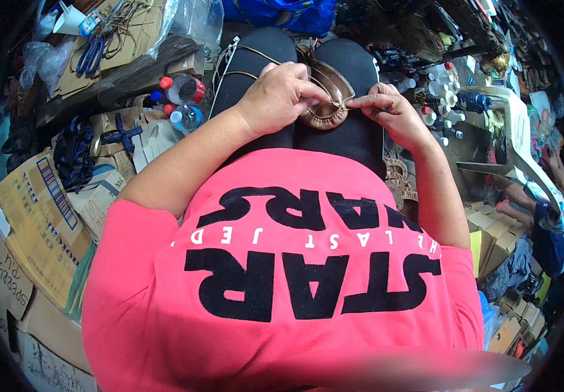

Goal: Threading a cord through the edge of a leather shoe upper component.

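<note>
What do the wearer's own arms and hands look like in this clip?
The left hand and right hand are ungloved, with no jewellery that I can see. The forearms are uncovered. Short, plain pink sleeves belong to a pink shirt with black and white lettering.

Our bare forearms (211, 151) angle forward and inward, the left slanting more. Our left hand (281, 95) shows its back; our right hand (393, 114) angles in opposite. Our index fingers (368, 101) point toward each other, tips close, their grip too small to tell.
</note>
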The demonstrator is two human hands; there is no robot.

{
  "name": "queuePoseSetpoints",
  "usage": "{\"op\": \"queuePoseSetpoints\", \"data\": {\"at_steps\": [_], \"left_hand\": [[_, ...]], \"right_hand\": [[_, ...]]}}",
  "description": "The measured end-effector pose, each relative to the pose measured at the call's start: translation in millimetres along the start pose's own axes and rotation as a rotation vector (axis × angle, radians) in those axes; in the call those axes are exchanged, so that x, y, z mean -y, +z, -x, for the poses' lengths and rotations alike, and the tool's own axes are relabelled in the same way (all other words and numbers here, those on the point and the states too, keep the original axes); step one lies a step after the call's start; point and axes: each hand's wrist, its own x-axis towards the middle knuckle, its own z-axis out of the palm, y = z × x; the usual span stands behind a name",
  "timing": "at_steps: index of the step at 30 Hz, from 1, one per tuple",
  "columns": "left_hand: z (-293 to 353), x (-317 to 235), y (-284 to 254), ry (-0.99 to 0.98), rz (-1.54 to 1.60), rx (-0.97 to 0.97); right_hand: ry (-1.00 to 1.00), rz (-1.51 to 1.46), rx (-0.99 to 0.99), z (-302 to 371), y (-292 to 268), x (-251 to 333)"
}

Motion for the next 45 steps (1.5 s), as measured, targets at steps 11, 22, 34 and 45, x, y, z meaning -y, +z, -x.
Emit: {"op": "queuePoseSetpoints", "data": {"at_steps": [11, 22, 34, 45], "left_hand": [[-25.8, 9.6, 1.6, 0.039, 0.149, 0.183], [-17.7, -16.3, 5.9, -0.423, 0.189, 0.079], [2.0, -8.4, 2.7, -0.337, 0.345, 0.071], [-12.5, -8.7, 27.8, -0.477, 0.361, 0.123]], "right_hand": [[0.032, -0.134, 0.120, -7.9, -5.9, -2.0], [0.075, -0.217, 0.008, -0.6, 2.1, 9.5], [0.096, -0.206, 0.019, 3.3, 2.6, 14.1], [0.307, -0.378, -0.028, -9.8, 11.2, 26.7]]}}
